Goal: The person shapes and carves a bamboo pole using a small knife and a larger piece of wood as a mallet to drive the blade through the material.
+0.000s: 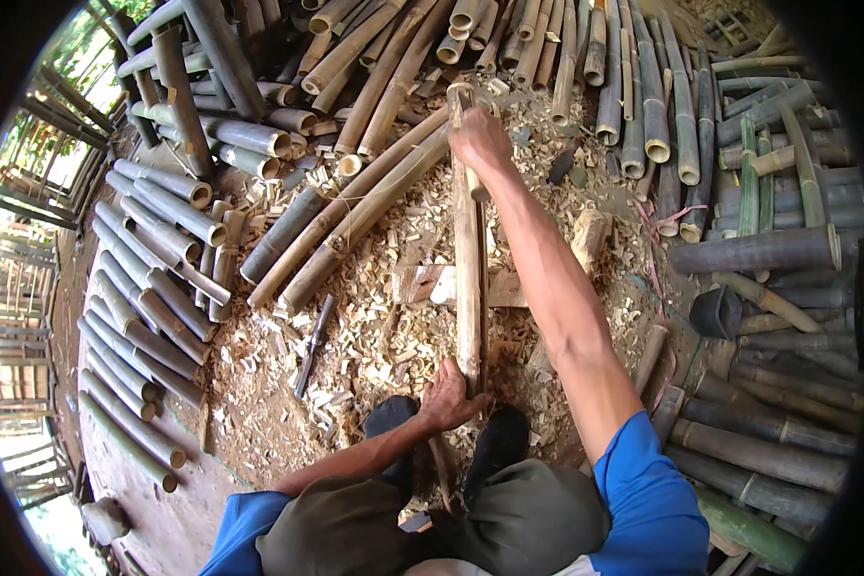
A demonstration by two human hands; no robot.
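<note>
A long pale bamboo pole [468,278] lies lengthwise before me, its far end close to the stacked bamboo and its near end between my feet. My left hand [444,398] grips that near end, fingers along its left side and thumb across to the right. At the far end my right hand [480,139] is closed in a fist over the pole, arm stretched out. From under the fist sticks a short rounded wooden piece [475,187]; its other end is hidden by the fingers. A flat wooden block [418,284] lies crosswise beneath the pole.
Wood chips [365,331] cover the ground. A dark, narrow long tool [315,346] lies left of the pole. Cut bamboo lengths [149,317] line the left side; more bamboo [778,451] is piled at right and far ahead. A chunky wood block [590,235] sits beyond my right forearm.
</note>
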